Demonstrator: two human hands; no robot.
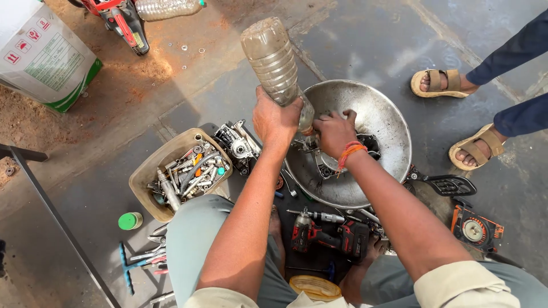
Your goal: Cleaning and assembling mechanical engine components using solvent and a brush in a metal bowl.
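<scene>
— Bottle first: where is it?

— Grimy clear plastic bottle (274, 60), tipped neck-down over the round grey metal basin (381, 117) on the concrete floor (365, 45). I see my left hand (275, 121) wrapped tight around its lower part, fingers closed on it.

— And your right?

— My right hand (335, 132), orange thread band on the wrist, is curled at the bottle's neck, just above a dark engine part (325, 165) lying in the basin. I cannot tell whether it pinches the neck or only steadies it.

— What lies around you?

— Left of the basin, a tan plastic tub (149, 174) full of sockets and wrenches. Between my knees, a red and black cordless driver (328, 235). A green cap (131, 221) sits near the tub's lower corner. At the floor's right edge, another person's sandalled feet (456, 114) stand well apart from the basin.
</scene>
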